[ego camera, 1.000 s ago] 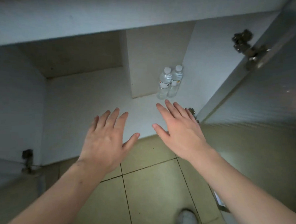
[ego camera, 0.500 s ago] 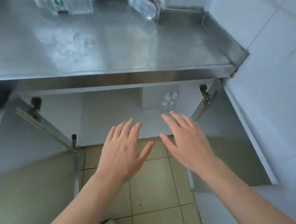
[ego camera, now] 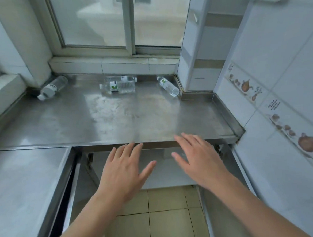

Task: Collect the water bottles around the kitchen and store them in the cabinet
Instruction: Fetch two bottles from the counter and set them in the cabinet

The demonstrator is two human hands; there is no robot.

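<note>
Compared with a second ago, both hands have risen from the cabinet floor to the counter's front edge, and the two stored bottles have passed out of view. Left hand point(ego camera: 122, 171) and right hand point(ego camera: 199, 159) hover palm-down, fingers spread wide and straight, holding nothing. Fingertips of both hands lie over the front lip of the steel countertop point(ego camera: 115, 118); between that lip and the far bottles the surface is bare. Below the palms the cabinet point(ego camera: 166, 175) stands with both doors swung outward.

Beyond the fingertips, near the window sill point(ego camera: 102, 66), bottles lie on their sides: one clear bottle point(ego camera: 52, 87) far left of the left fingers, in the corner; a pair of square bottles point(ego camera: 119, 85) straight ahead, touching, each with a white label, one showing a green leaf mark; one slim bottle point(ego camera: 167, 86) ahead of the right fingers, against the tiled pillar point(ego camera: 200, 65). Label lettering is too blurred to read. Right of the right hand, the tiled wall point(ego camera: 276, 75) carries teapot motifs and unreadable script.
</note>
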